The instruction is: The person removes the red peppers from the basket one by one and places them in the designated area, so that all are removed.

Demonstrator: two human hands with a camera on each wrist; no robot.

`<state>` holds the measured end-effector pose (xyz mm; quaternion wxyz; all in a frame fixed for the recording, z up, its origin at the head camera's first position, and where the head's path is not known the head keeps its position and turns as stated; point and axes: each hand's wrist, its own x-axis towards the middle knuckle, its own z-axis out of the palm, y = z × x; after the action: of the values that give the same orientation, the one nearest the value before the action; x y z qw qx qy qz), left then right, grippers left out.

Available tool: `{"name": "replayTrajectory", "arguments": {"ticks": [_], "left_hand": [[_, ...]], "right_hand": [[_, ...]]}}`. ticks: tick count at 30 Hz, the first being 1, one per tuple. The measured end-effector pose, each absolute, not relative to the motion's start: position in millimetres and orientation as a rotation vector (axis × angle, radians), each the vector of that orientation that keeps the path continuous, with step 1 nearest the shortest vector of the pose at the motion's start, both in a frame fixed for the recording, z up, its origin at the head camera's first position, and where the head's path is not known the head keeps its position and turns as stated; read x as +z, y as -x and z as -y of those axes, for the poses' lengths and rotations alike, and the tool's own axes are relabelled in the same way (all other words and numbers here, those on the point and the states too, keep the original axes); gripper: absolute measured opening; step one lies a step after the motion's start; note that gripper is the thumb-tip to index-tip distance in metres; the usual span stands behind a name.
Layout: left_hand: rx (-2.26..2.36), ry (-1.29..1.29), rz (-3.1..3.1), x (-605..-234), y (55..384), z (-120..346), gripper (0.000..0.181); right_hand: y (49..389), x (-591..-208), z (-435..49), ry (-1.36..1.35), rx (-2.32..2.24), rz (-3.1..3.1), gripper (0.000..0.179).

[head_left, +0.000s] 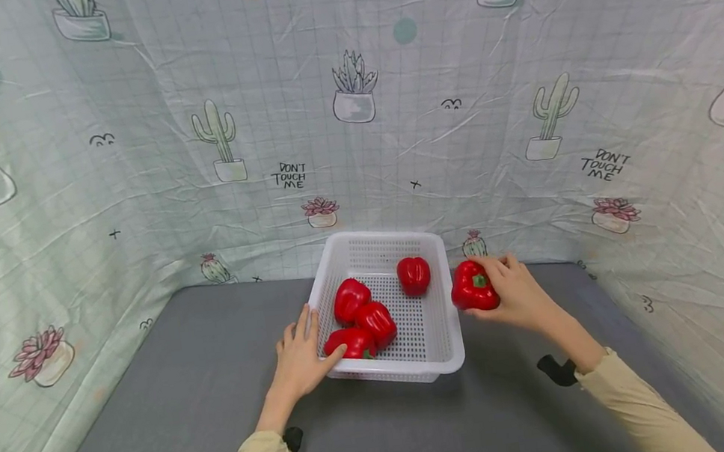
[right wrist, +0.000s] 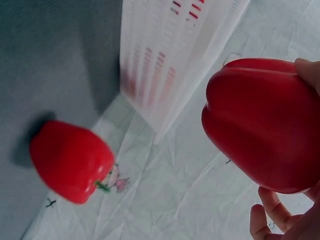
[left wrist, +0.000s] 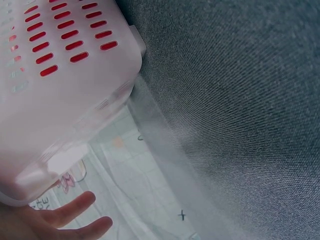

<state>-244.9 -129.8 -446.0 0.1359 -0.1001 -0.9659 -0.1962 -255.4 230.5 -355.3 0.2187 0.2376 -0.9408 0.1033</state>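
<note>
A white perforated plastic basket holds several red bell peppers. My left hand rests on its near left corner, thumb over the front rim and fingers spread along the left side. The left wrist view has two straight fingers standing off the basket wall. Just outside the right rim, my right hand grips a red bell pepper, its green stem facing the head camera. In the right wrist view this held pepper hangs above another red bell pepper, which the head view does not show.
A dark grey table lies under everything. Pale sheeting printed with cactus drawings walls off the back and both sides, close behind the basket. Black straps show at both wrists.
</note>
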Motion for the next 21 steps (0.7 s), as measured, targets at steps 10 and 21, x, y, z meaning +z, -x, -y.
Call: {"name": "replayTrajectory", "arguments": {"ticks": [10,21], "left_hand": [[-0.573,0.287,2.820,-445.5,245.3,129.9,0.086],[-0.567,0.292,2.801,-447.7,246.5,130.3,0.085]], "right_hand": [[256.0,-366.7,-265.6,-0.670,0.265,2.476,0.082],[259.6,-376.9,-302.9,-0.572,0.266,2.477,0.081]]}}
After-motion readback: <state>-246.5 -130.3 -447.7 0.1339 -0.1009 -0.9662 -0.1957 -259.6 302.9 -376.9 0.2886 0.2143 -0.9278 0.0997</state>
